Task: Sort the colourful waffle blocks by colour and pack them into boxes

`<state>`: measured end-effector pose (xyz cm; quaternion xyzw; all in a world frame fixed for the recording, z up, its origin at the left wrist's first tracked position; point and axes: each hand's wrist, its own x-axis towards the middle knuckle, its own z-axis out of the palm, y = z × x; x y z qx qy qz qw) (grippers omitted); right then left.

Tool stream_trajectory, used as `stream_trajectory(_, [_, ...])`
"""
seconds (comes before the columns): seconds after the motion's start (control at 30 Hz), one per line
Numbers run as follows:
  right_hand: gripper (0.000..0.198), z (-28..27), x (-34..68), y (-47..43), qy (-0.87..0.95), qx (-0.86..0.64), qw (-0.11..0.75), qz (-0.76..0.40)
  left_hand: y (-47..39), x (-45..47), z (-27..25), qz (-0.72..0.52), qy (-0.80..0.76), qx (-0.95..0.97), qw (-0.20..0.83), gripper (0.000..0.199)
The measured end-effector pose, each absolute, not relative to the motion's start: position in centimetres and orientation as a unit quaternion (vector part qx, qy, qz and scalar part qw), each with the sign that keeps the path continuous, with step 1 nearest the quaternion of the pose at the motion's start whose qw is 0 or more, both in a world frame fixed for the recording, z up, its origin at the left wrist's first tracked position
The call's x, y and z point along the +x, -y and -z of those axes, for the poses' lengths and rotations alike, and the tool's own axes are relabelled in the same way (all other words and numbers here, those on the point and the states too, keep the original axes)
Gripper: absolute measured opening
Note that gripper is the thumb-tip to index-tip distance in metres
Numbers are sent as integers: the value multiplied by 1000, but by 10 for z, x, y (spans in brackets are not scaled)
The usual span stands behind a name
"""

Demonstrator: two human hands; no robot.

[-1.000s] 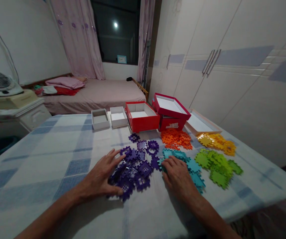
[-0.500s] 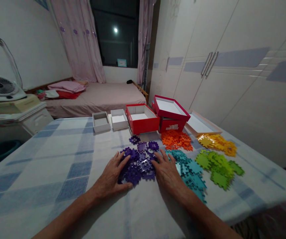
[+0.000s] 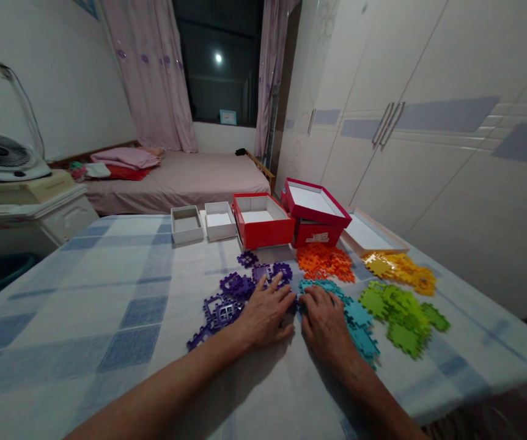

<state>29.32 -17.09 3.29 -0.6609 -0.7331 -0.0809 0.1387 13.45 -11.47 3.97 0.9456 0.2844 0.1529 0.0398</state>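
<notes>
Purple interlocking plastic tiles (image 3: 225, 310) lie spread on the cloth, some hidden beneath my left hand (image 3: 266, 311). That hand lies palm down, its fingers stretched over the right side of the purple tiles. Close beside it, my right hand (image 3: 326, 321) rests on the near left edge of the teal interlocking tiles (image 3: 359, 318), fingers slightly bent and apart. Its palm and whatever lies beneath are hidden. Orange tiles (image 3: 325, 261) form a heap beyond the teal ones. Lime green tiles (image 3: 403, 318) and yellow tiles (image 3: 401, 269) are piled farther right.
Along the back of the cloth-covered table (image 3: 84, 293) stand two small white boxes (image 3: 187, 235), (image 3: 221, 231) a red box (image 3: 268, 232), a crimson box with its lid askew (image 3: 321, 211) and a shallow pale tray (image 3: 373, 235). A wardrobe (image 3: 451, 79) rises at the right.
My left hand has moved right, from the left edge of the purple tiles onto their right side. Several purple tiles now lie farther left and nearer. My right hand has shifted slightly right onto the teal tiles.
</notes>
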Motion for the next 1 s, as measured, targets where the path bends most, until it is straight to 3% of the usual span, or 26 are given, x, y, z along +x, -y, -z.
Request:
stream_trajectory(0.17, [25, -29, 292, 172, 733, -656, 157, 91, 104, 155, -36, -144, -307, 941, 15, 26])
stream_trajectory(0.3, [22, -26, 294, 171, 741, -646, 151, 104, 103, 141, -47, -147, -364, 919, -24, 20])
stream_trajectory(0.47, [30, -40, 291, 152, 768, -611, 182, 61, 113, 92, -51, -187, -433, 882, -16, 44])
stream_trajectory(0.57, [46, -53, 280, 124, 762, -619, 191, -9, 125, 50, -35, -174, -438, 882, -4, 77])
stream_trajectory(0.67, [60, -56, 263, 93, 719, -675, 136, -94, 134, 16, -13, -150, -461, 874, 14, 103])
stream_trajectory(0.8, [63, -46, 235, 70, 692, -701, 109, -136, 136, 3, 4, -180, -470, 863, 46, 106])
stream_trajectory(1.0, [55, -42, 202, 58, 745, -633, 165, -133, 126, 16, 5, -235, -461, 854, 58, 97])
